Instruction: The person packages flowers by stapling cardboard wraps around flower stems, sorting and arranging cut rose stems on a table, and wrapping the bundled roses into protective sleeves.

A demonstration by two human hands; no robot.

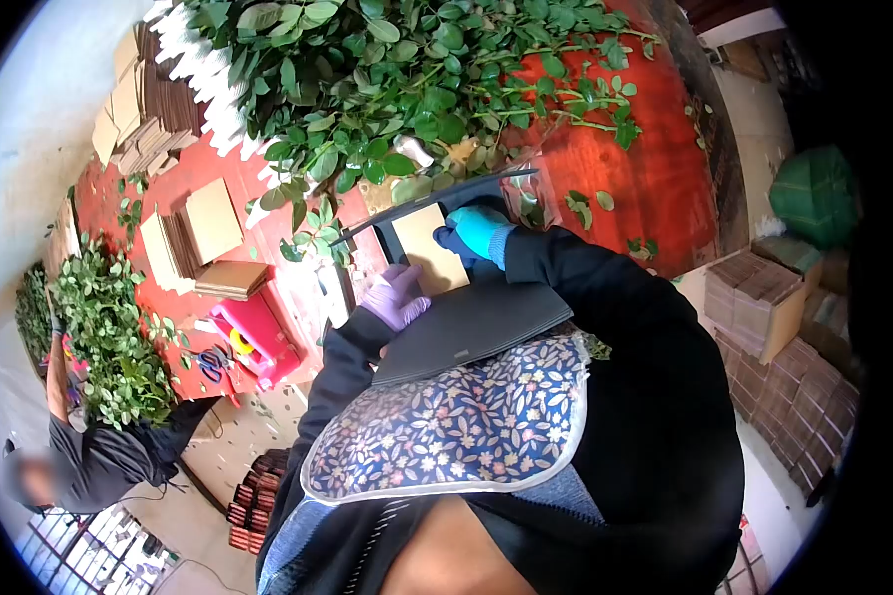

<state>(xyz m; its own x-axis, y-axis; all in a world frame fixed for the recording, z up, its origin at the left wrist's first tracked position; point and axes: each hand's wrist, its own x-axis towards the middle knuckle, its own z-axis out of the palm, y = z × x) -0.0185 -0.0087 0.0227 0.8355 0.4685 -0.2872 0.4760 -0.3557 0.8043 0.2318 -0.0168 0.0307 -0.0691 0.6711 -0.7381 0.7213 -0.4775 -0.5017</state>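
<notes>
Watching the edges of the cardboard sheet (425, 243)

A bend or a skew looks the likeliest trouble for you from here. Your teal-gloved right hand (478, 234) has its fingers curled at the sheet's right side; your purple-gloved left hand (397, 297) sits by its near left corner, beside the black panel (476, 332). You cannot tell from this view whether either hand is pinched on the card or merely resting. If one pushes harder than the other, the sheet could twist or crease, and a loose hold might let it slide. Leaves (316, 238) lie near the black bar (496, 184) on the red worktop (655, 198), so a stray one could get trapped underneath.

Your sheet lies at a slant between that bar and the panel. It looks tan, flat and plain, with no crease in sight, though your right hand hides part of it.
</notes>
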